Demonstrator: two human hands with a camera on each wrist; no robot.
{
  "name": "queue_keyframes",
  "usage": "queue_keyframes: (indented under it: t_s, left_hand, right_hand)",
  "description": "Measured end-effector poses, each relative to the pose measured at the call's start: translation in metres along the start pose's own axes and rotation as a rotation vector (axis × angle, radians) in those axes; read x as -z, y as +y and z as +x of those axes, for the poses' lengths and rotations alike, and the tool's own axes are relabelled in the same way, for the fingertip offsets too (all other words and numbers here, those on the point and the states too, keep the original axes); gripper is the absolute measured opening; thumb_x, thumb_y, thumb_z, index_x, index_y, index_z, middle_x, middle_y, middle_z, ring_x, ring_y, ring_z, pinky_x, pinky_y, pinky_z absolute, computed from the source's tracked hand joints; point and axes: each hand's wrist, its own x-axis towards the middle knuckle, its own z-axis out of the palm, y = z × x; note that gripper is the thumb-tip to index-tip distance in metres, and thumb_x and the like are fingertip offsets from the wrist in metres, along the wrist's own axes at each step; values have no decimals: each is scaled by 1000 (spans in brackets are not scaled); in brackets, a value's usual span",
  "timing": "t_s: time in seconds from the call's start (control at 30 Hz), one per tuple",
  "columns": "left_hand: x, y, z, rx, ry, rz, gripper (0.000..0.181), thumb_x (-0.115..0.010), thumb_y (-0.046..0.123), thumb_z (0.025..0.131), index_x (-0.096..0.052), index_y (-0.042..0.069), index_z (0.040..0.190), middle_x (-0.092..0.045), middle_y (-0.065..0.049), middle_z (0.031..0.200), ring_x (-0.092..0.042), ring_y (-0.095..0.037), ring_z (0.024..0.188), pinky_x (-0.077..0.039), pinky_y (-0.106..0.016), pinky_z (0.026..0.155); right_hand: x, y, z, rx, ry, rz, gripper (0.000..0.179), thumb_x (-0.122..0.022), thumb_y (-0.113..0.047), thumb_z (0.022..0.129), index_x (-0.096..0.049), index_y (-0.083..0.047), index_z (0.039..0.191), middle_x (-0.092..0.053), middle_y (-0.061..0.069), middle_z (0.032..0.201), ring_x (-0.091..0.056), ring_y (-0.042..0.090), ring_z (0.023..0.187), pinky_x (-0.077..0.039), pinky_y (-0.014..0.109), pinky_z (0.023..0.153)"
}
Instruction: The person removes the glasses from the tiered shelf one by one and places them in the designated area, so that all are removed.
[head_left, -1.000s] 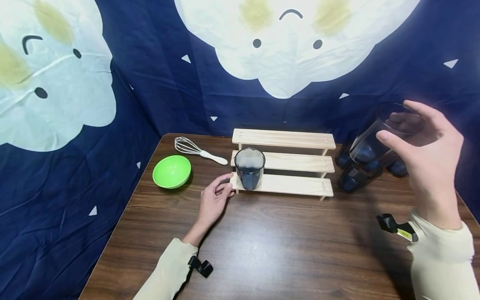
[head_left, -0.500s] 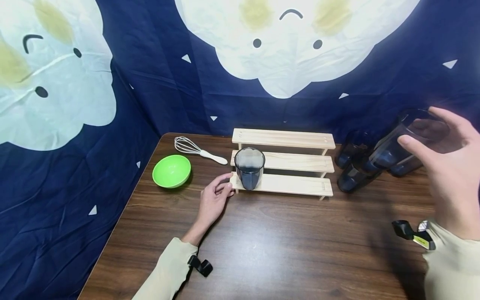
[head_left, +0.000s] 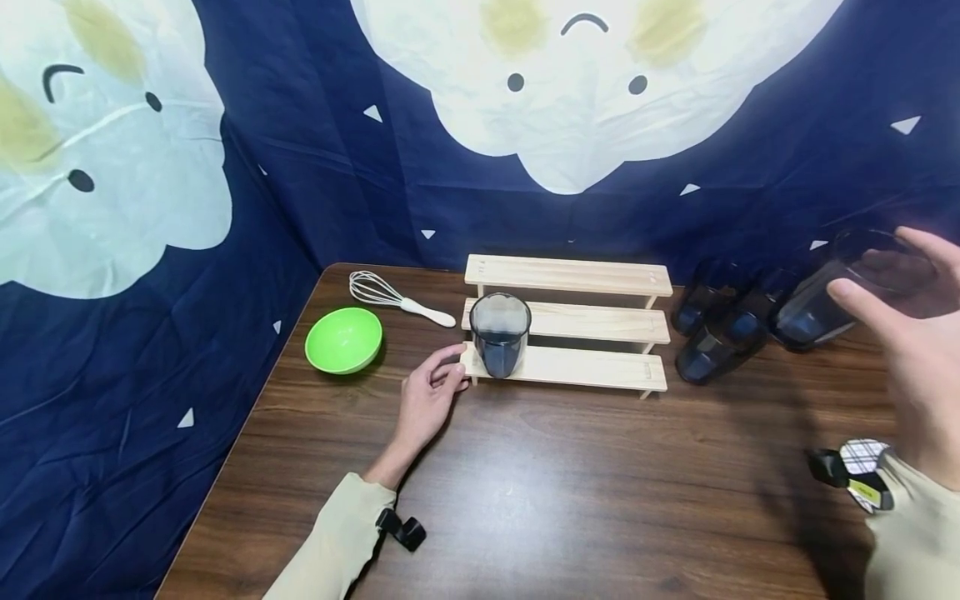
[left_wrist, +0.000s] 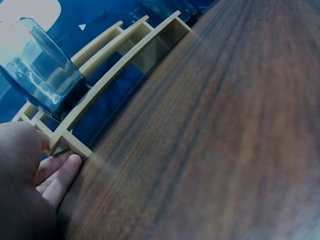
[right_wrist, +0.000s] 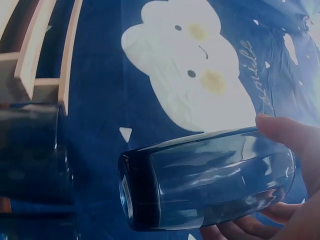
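Note:
A three-step wooden display rack (head_left: 585,368) stands on the table, with a dark tinted drinking glass (head_left: 500,337) upright at the left of its lowest step. At that step's left end, my left hand (head_left: 429,400) holds the rack, fingers curled by its leg (left_wrist: 75,145) in the left wrist view. Far right, my right hand (head_left: 918,358) grips another tinted glass (right_wrist: 210,180) near its rim, thumb on one side and fingers on the other. The base of that glass is low, close to the tabletop; contact cannot be told.
Several more dark glasses (head_left: 705,354) stand close together between the rack and my right hand. A green bowl (head_left: 343,340) and a white whisk (head_left: 427,312) lie at the left on the brown table (head_left: 600,492). A blue cloth (head_left: 450,208) hangs behind.
My right hand has carried its glass rightward and down, away from above the other glasses to their right side. My left hand and the rack have stayed put.

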Motion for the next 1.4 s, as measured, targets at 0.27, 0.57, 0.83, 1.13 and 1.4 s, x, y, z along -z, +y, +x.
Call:
queue_keyframes:
  t_s: [0.27,0.57,0.83,1.13,1.4]
  left_hand:
    - [-2,0,0,2,-5,-13,34,-69,-5,106,-73,-2,140,-79,-30,115,-80,-46,102,-72,-30,87]
    - [-1,0,0,4,-5,-14,34,-69,-5,107,-72,-2,140,-79,-30,116,-80,-47,102,-72,-29,86]
    - [0,-1,-1,-3,-2,-16,33,-70,-4,107,-73,-2,140,-80,-30,115,-80,-46,102,-72,-30,87]
    - [0,-2,-2,-14,-3,-15,33,-69,-5,106,-72,-3,140,-79,-31,115,-80,-48,101,-72,-30,86]
    - [0,-1,-1,-11,-4,-18,34,-69,-5,107,-72,-4,140,-78,-31,117,-80,-46,103,-72,-31,87]
  right_hand:
    - [19,3,1,-1,33,-73,64,-75,33,81,-70,3,137,-81,13,109,-79,15,96,-65,12,86]
    - [31,8,-4,-26,61,-133,67,-66,37,81,-72,1,137,-79,10,109,-74,14,97,-63,10,83]
    - [34,8,-6,-122,158,-291,73,-68,35,79,-70,-7,138,-82,2,108,-76,7,96,-60,4,84]
    - [40,13,-7,-211,186,-392,71,-73,33,76,-68,-13,129,-80,-4,104,-75,3,93,-60,3,80]
    - [51,17,-10,-267,124,-619,68,-83,22,79,-64,-24,125,-77,-19,105,-71,-7,94,-56,-2,80]
